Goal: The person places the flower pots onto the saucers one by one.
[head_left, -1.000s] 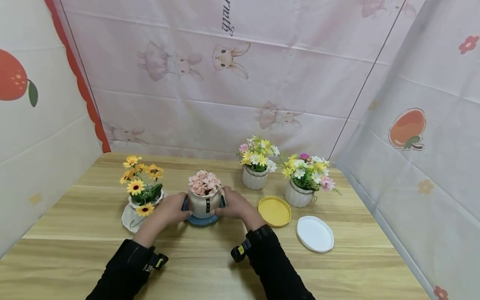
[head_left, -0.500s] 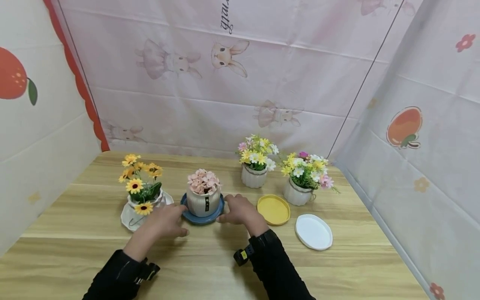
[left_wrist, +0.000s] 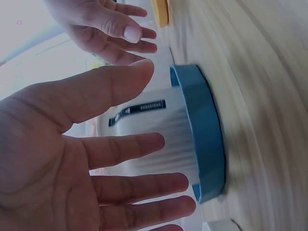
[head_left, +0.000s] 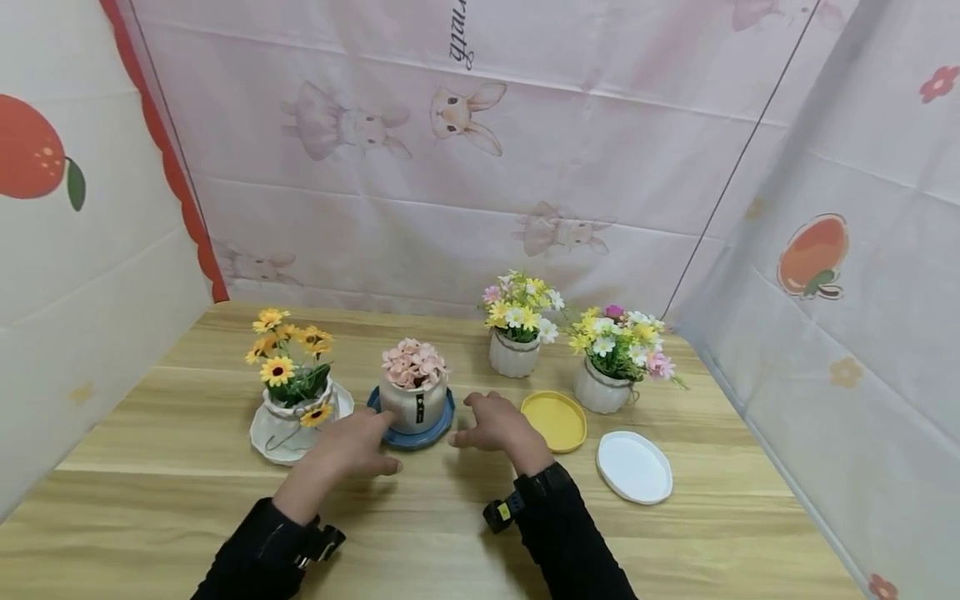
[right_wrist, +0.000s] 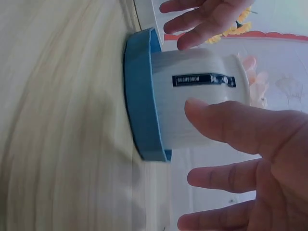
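Observation:
A ribbed cream flowerpot (head_left: 401,405) with pink flowers (head_left: 414,364) and a dark label (right_wrist: 204,80) stands upright in a blue saucer (head_left: 415,439). My left hand (head_left: 348,450) hovers at the pot's near left with its fingers spread, holding nothing. On the other side my right hand (head_left: 495,425) is held apart from the saucer, thumb and fingers extended and nothing in them. Both wrist views show the blue saucer (left_wrist: 204,139) flat on the table, with the pot inside its rim.
Left of it, a pot of orange-yellow flowers (head_left: 288,367) sits on a white saucer (head_left: 262,437). To the right are a yellow saucer (head_left: 553,422) and a white saucer (head_left: 634,468). Behind these stand two white pots, one back (head_left: 513,357), one right (head_left: 600,392), with mixed flowers.
A second ago both hands gripped the pink-flower pot at its sides over the blue saucer. They have let go and drawn apart to either side. The pot stays in the saucer.

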The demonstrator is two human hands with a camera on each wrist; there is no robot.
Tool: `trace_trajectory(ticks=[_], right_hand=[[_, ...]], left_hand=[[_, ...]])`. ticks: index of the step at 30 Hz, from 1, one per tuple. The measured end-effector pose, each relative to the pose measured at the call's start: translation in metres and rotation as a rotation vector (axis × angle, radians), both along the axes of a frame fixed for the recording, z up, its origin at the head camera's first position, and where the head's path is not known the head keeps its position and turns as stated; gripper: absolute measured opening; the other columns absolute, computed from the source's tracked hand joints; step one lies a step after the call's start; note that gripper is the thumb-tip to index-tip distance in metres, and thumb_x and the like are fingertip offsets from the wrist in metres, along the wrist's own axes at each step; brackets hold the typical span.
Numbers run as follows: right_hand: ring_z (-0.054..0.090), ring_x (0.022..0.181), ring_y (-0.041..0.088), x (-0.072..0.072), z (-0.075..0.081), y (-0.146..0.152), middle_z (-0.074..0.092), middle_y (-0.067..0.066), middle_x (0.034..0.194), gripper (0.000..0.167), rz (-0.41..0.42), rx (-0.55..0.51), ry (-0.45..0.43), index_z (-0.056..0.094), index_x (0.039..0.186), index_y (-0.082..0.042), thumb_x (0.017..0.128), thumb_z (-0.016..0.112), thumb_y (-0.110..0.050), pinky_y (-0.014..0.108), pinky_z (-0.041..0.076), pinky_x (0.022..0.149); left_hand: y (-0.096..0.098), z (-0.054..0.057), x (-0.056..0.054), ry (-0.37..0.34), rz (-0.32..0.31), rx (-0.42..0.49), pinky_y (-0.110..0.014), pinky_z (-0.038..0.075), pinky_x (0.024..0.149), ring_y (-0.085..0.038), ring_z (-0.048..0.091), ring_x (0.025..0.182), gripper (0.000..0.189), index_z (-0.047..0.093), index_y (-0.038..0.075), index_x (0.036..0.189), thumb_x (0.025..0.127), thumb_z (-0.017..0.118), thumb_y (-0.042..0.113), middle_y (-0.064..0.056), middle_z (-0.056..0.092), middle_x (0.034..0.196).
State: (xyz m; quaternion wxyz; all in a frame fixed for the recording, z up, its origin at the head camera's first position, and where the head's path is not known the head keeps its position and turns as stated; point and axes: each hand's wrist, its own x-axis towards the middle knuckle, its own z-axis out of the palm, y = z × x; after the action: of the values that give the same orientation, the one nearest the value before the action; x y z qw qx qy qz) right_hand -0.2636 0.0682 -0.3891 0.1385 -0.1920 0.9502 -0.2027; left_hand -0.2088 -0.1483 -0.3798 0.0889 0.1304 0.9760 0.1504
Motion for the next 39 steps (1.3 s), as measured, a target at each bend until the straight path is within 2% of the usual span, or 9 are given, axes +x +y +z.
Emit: trace_trajectory(ticks=[5,12,20,25,29,35,39], right_hand=[[0.048,0.113,0.031,0.001,-0.003,0.012,0.051,0.016,0.123,0.064,-0.025,-0.008,-0.005,0.048,0.133,-0.004,0.081,0.072,-0.034,0.042,0.042,0.088],[0.048,0.113,0.033,0.001,-0.005,0.026,0.051,0.019,0.122,0.064,-0.052,-0.012,-0.002,0.049,0.132,-0.002,0.081,0.073,-0.034,0.043,0.042,0.089],[0.045,0.117,0.034,0.0,-0.005,0.047,0.053,0.018,0.122,0.064,-0.104,-0.024,0.006,0.049,0.131,-0.001,0.081,0.073,-0.033,0.045,0.04,0.093],[0.047,0.115,0.034,-0.001,-0.003,0.057,0.053,0.019,0.121,0.063,-0.126,-0.04,0.01,0.049,0.13,0.001,0.081,0.072,-0.032,0.045,0.041,0.092],[0.046,0.116,0.035,0.0,-0.002,0.063,0.052,0.02,0.123,0.063,-0.148,-0.042,0.017,0.049,0.13,0.001,0.081,0.073,-0.031,0.045,0.04,0.092],[0.043,0.12,0.036,-0.001,-0.004,0.071,0.052,0.02,0.124,0.063,-0.184,-0.032,0.056,0.049,0.13,0.001,0.081,0.073,-0.031,0.046,0.039,0.093],[0.047,0.114,0.035,-0.003,-0.006,0.076,0.053,0.02,0.122,0.061,-0.193,-0.035,0.073,0.051,0.128,0.001,0.081,0.073,-0.032,0.045,0.041,0.089]], left_hand=[[0.009,-0.001,0.0,-0.019,-0.006,0.007,-0.049,0.047,0.081,-0.034,0.053,0.106,0.061,0.055,0.001,0.125,0.075,0.077,0.03,-0.017,0.056,0.116],[0.022,-0.002,-0.004,-0.003,-0.043,0.015,-0.046,0.045,0.086,-0.032,0.052,0.108,0.059,0.056,0.001,0.122,0.075,0.078,0.03,-0.015,0.056,0.117],[0.04,0.003,-0.006,-0.025,-0.069,0.015,-0.048,0.047,0.08,-0.031,0.054,0.104,0.061,0.056,0.003,0.123,0.075,0.078,0.033,-0.014,0.057,0.115],[0.048,0.005,-0.008,0.003,-0.101,0.052,-0.046,0.046,0.085,-0.032,0.053,0.106,0.062,0.056,0.002,0.124,0.074,0.079,0.031,-0.016,0.057,0.116],[0.056,0.003,-0.011,0.04,-0.138,0.047,-0.045,0.044,0.088,-0.032,0.052,0.109,0.063,0.057,0.001,0.124,0.074,0.079,0.031,-0.017,0.056,0.12],[0.067,-0.002,-0.013,0.066,-0.174,0.031,-0.043,0.047,0.083,-0.031,0.054,0.105,0.061,0.057,0.003,0.124,0.074,0.079,0.031,-0.015,0.057,0.116],[0.073,-0.004,-0.017,0.067,-0.182,0.043,-0.042,0.047,0.083,-0.029,0.054,0.105,0.06,0.057,0.003,0.124,0.075,0.079,0.03,-0.014,0.057,0.115]])
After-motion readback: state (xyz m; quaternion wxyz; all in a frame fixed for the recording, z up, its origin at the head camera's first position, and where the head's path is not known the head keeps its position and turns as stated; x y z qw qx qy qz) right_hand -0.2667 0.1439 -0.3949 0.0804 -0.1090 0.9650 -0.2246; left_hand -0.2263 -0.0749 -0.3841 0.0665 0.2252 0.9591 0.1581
